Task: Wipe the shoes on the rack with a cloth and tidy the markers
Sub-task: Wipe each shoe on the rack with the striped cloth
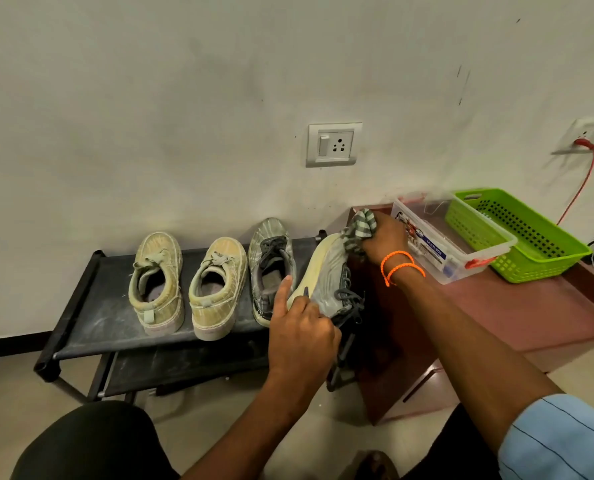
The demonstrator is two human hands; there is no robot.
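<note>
A grey lace-up sneaker with a cream rubber sole (326, 275) is tipped onto its side at the right end of the black two-tier shoe rack (94, 306), its sole turned left toward the three shoes that stand upright beside it. Its long axis runs away from the person, heel nearest and toe toward the wall, leaning a little to the right. The left hand (300, 332) grips the heel end, fingers curled round it and the forefinger lifted straight. The right hand (385, 239), two orange cord bracelets at its wrist, clenches a bunched green-and-white striped cloth (359, 226) against the toe, at the far end of the shoe. The right hand therefore holds the wiping end and the left steadies the near end; a stroke along the sole would likely run from toe toward heel, back toward the person.

To the left on the top shelf stand the grey sneaker's mate (271, 265) and a pair of pale green canvas lace-up shoes (188, 285), heels toward the person, apparently already set in line. Just right of the rack, a low maroon cabinet serves as the worktop (531, 306), carrying a clear plastic lidded box with a printed label (437, 244) and a lime-green perforated plastic basket (517, 233). No markers can be made out clearly; that part of the task looks still to come.
</note>
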